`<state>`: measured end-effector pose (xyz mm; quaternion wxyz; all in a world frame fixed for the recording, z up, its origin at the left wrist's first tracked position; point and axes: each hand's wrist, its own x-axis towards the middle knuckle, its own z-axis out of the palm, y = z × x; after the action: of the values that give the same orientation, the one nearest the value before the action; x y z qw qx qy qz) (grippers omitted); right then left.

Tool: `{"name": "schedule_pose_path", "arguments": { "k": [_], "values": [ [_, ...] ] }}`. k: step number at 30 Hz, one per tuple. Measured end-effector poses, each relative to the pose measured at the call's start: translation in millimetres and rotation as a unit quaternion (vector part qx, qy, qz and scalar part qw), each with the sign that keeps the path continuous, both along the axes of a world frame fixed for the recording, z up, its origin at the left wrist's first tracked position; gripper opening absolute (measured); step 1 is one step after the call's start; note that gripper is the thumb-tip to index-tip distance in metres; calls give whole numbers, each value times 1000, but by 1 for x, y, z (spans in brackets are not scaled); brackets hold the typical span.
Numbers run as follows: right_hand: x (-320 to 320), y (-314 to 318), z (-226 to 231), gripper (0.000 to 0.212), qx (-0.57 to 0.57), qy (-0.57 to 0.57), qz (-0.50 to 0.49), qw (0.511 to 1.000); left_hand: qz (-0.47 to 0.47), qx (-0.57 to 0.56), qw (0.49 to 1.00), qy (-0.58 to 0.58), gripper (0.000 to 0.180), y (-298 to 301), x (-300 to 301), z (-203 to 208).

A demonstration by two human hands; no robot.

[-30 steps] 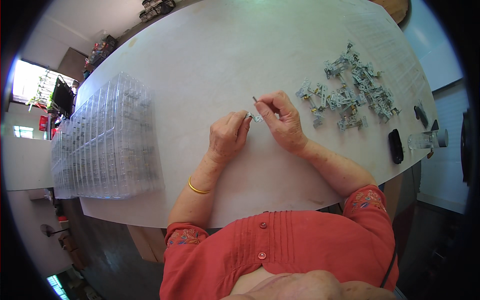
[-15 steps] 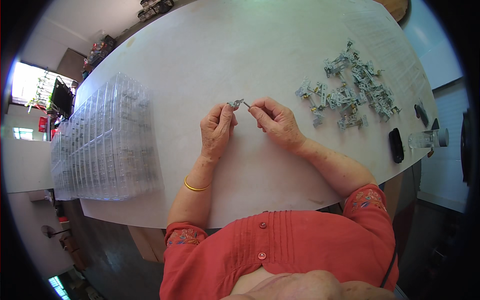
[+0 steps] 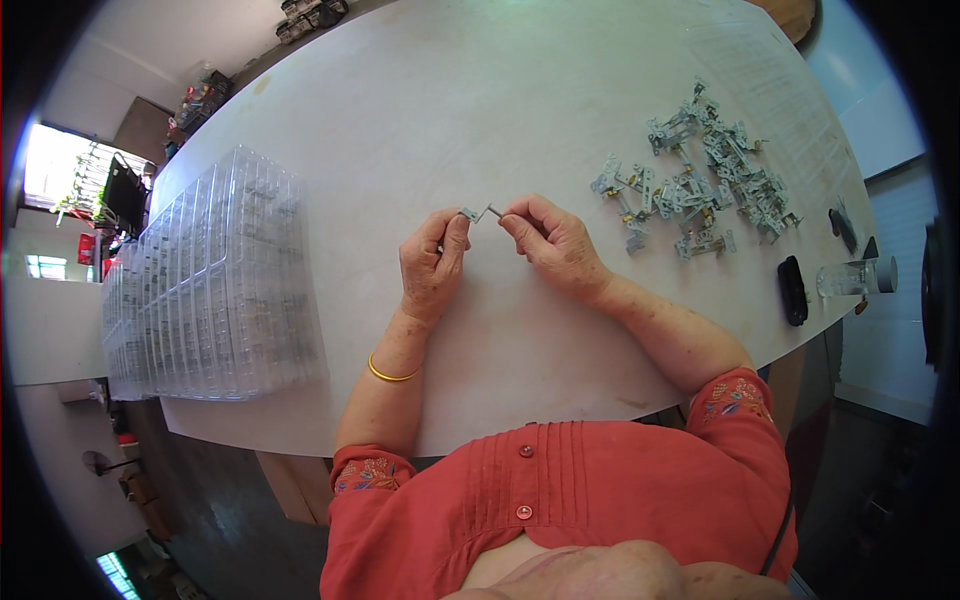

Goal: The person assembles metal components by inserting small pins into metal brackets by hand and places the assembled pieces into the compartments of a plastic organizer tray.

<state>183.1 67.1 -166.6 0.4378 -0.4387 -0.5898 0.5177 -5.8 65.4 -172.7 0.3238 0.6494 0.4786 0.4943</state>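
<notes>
Over the middle of the table, my left hand (image 3: 433, 262) pinches a small grey metal bracket (image 3: 468, 214) between thumb and fingers; only its upper end shows. Facing it, my right hand (image 3: 552, 243) is closed on a thin grey metal rod (image 3: 495, 210), its tip pointing at the bracket. A fine slanted metal piece shows between the two parts. Whether it touches the bracket I cannot tell. Both hands are held close together, fingertips inward. To the right lies a loose heap of similar metal brackets (image 3: 752, 178), some with brass-coloured bits.
Stacked clear plastic trays (image 3: 215, 285) filled with small parts stand at the left of the white table (image 3: 420, 110). Along the right edge are a black case (image 3: 792, 291), a clear bottle (image 3: 845, 279) and a dark-handled tool (image 3: 842, 230). A clear sheet or tray (image 3: 765, 75) lies far right.
The bracket in my left hand has turned and sits a little lower and further left. The rod in my right hand shows a slight gap from it. The heap is unchanged.
</notes>
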Motion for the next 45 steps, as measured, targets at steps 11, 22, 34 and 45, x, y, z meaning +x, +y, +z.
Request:
{"name": "schedule_pose_path", "arguments": {
  "k": [11, 22, 34, 45],
  "values": [
    [3, 5, 6, 20, -162, 157, 65, 972, -5, 88, 990, 109, 4, -2, 6, 6],
    [4, 7, 5, 18, -147, 142, 80, 976, -66, 139, 974, 167, 7, -4, 9, 10],
    [3, 7, 0, 16, -99, 165, 66, 979, 24, 169, 970, 171, 11, -3, 12, 9],
    [10, 17, 2, 15, -127, 236, -5, 963, -43, -16, 998, 48, 20, -5, 4, 13]
  ]
}}
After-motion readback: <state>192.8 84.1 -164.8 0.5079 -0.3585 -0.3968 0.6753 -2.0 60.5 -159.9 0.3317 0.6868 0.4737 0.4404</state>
